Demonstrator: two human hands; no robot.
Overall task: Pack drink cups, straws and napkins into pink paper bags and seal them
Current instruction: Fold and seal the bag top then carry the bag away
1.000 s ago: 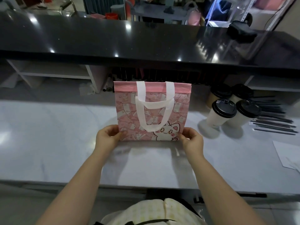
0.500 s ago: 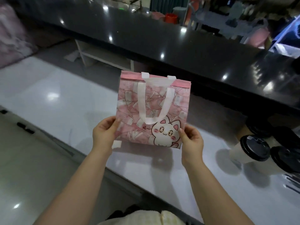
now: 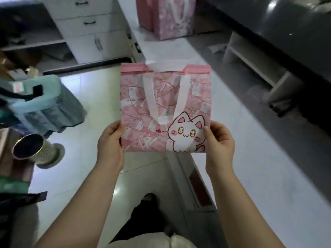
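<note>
A pink paper bag (image 3: pixel 161 102) with white handles and a cartoon cat hangs upright in the air, over the near edge of the white counter (image 3: pixel 250 140) and the floor. My left hand (image 3: pixel 112 142) grips its lower left corner. My right hand (image 3: pixel 217 140) grips its lower right corner, thumb on the cat's face. The bag's top is folded shut along a pink strip. No cups, straws or napkins are in view.
Two more pink bags (image 3: pixel 168 17) stand at the far end of the counter. A black raised counter (image 3: pixel 286 33) runs along the right. On the floor to the left are a blue bag (image 3: pixel 41 102) and a metal can (image 3: pixel 34 149); white drawers (image 3: pixel 89 27) behind.
I have turned left with the bag lifted off the counter; the cups and straws have left the view. Both hands keep the same grip on the bottom corners.
</note>
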